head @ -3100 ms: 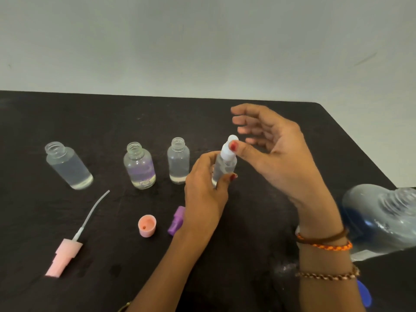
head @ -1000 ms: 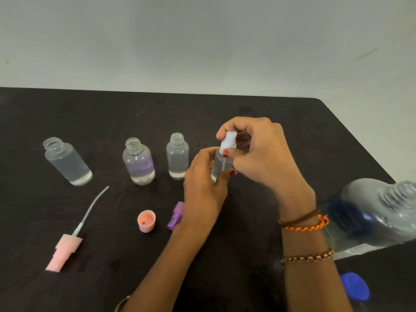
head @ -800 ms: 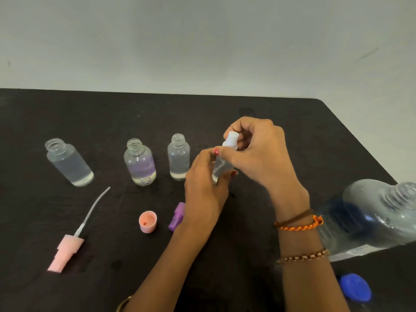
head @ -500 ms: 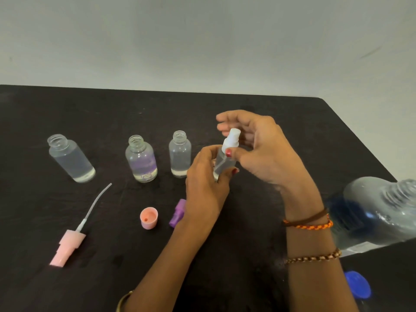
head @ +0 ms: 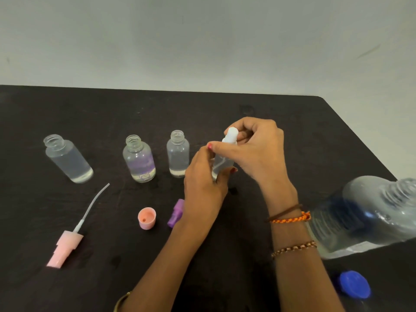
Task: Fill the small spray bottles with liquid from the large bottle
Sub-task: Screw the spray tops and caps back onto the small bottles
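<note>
Left hand (head: 203, 176) gripped small bottle (head: 221, 164) at frame centre; right hand (head: 254, 149) pinched its white sprayer (head: 230, 137). Risk: cross-threaded sprayer leaking; elbow toppling uncapped large bottle (head: 369, 217), lower right.

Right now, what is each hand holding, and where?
Left hand grips the small clear spray bottle by its body; right hand pinches its white spray cap.

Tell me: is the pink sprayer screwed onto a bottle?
No, the pink sprayer lies loose on the table, its tube bare.
</note>
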